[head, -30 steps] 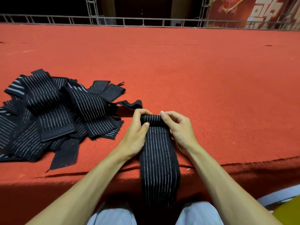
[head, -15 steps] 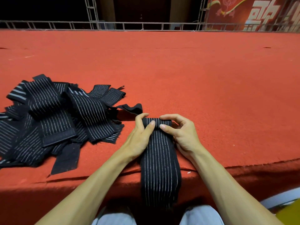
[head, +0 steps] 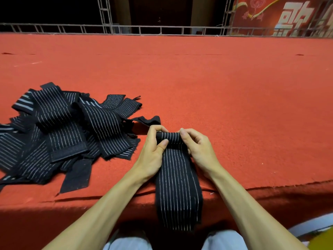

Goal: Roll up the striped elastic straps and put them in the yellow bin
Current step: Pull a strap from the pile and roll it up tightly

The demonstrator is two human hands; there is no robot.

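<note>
The fingertips (head: 182, 132) of both hands are curled over the far end of one striped strap (head: 177, 186), pinching a small tight roll (head: 169, 138) between thumbs and forefingers. The left hand (head: 153, 152) grips the roll's left end, with the thumb laid across the front. The right hand (head: 200, 150) grips the right end, its other fingers tucked loosely beneath. The rest of the strap runs flat toward the person, crosses the edge of the red carpet (head: 225, 98) and hangs down toward the lap.

This looks like the early part of the rolling step: only a turn or so is wound, and most of the length lies loose. Next the roll wants turning toward the body, with even tension at both ends so the edges line up and the elastic does not spring open.

To the left lies a pile (head: 63, 134) of unrolled straps, near the hands but apart from them. A yellow corner (head: 323, 243) at bottom right may be the bin; too little shows to be sure.
</note>
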